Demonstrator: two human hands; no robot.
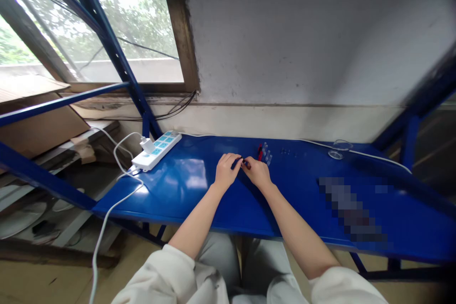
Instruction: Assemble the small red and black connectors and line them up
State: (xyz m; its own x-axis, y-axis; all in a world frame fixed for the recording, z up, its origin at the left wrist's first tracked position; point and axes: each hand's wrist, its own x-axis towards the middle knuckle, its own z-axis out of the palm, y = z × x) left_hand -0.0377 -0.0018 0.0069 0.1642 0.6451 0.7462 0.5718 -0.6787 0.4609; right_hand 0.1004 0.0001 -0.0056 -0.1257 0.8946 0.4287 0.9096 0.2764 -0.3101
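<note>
Over the middle of the blue tabletop, my left hand (225, 169) and my right hand (258, 171) meet with fingers closed around a small dark piece (244, 161). Its kind is too small to make out, and the fingers hide much of it. Just beyond my right hand lie small red pieces (260, 153), one partly dark. Beside them are several clear little tubes (268, 156). Farther right, several tiny transparent bits (285, 151) rest on the surface.
A white power strip (160, 149) with a plugged-in adapter lies at the left, its cable hanging off the edge. Clear round dishes (335, 155) sit back right near a white cord. A pixelated patch (352, 209) covers something at right. Blue metal posts (409, 142) flank the table (188, 199).
</note>
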